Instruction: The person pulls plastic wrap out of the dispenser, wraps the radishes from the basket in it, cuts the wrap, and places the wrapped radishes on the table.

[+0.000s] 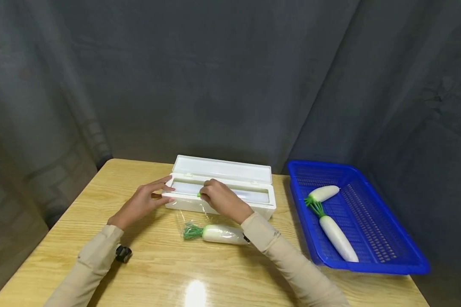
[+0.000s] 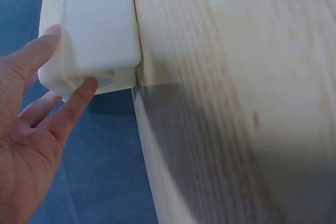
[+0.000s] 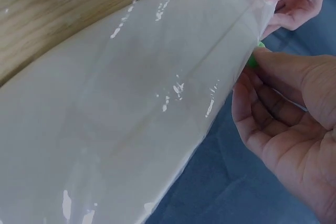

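A white cling film dispenser point(image 1: 190, 204) stands on the table with its lid point(image 1: 223, 169) raised. My left hand point(image 1: 141, 204) holds its left end, thumb on the front side and fingers on the end, as the left wrist view point(image 2: 39, 124) shows. My right hand point(image 1: 226, 199) pinches a small green slider point(image 1: 199, 195) at the front edge of the dispenser's opening; in the right wrist view the slider point(image 3: 254, 59) is mostly hidden by the fingers. Clear film hangs down from the dispenser over a white radish point(image 1: 220, 234) with green stalks, lying beneath my right wrist.
On the right is a blue plastic basket point(image 1: 372, 267) holding two more white radishes, one smaller point(image 1: 324, 194) and one longer point(image 1: 338, 238). A dark curtain point(image 1: 215, 85) hangs behind the wooden table point(image 1: 157, 277).
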Demonstrator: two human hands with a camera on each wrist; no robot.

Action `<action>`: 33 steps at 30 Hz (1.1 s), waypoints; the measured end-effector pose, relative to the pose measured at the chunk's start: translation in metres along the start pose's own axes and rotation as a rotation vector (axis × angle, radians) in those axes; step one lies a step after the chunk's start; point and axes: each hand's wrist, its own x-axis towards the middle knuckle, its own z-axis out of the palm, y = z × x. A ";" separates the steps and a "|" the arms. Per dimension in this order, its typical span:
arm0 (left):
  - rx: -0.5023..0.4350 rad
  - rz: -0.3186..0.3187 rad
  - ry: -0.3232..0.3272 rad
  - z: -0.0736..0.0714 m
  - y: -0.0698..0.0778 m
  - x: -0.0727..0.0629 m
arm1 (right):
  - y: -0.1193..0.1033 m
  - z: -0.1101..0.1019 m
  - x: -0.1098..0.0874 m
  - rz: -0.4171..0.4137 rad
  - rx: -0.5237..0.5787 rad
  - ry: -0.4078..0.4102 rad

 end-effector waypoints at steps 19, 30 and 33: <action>0.007 0.014 0.020 -0.004 -0.001 -0.005 | 0.006 -0.007 -0.031 0.053 -0.013 0.058; -0.020 0.019 0.002 0.000 -0.001 -0.001 | 0.012 -0.011 -0.047 0.053 -0.074 0.081; -0.021 0.017 -0.001 0.000 -0.001 0.000 | 0.013 -0.013 -0.051 0.057 -0.080 0.082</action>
